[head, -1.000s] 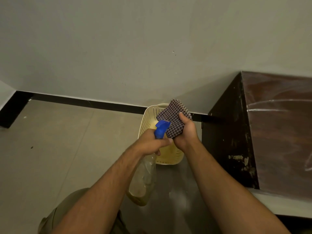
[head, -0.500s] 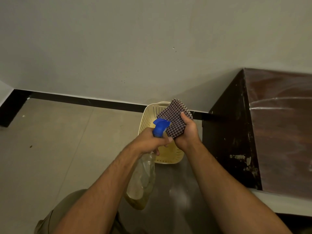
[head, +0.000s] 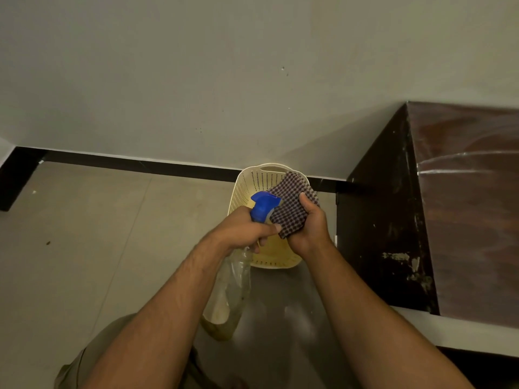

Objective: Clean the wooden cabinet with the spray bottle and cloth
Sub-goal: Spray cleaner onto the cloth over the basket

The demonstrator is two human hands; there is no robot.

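Note:
My left hand [head: 243, 231] grips the neck of a clear spray bottle [head: 230, 293] with a blue trigger head [head: 264, 205]; a little yellowish liquid sits at the bottle's bottom. The nozzle points at a folded checked cloth [head: 292, 209], which my right hand [head: 310, 226] holds up right in front of it. Both hands are above the floor, left of the dark wooden cabinet [head: 466, 209], whose glossy top shows pale streaks and whose side has scuffed patches.
A cream perforated plastic basket [head: 247, 183] stands on the tiled floor [head: 84, 234] against the wall, just behind my hands. A black skirting strip [head: 140, 164] runs along the grey wall. My knee shows at the bottom left.
The hands have stayed nearly in place; the spray head and cloth have drawn slightly closer together, and the view has shifted a little.

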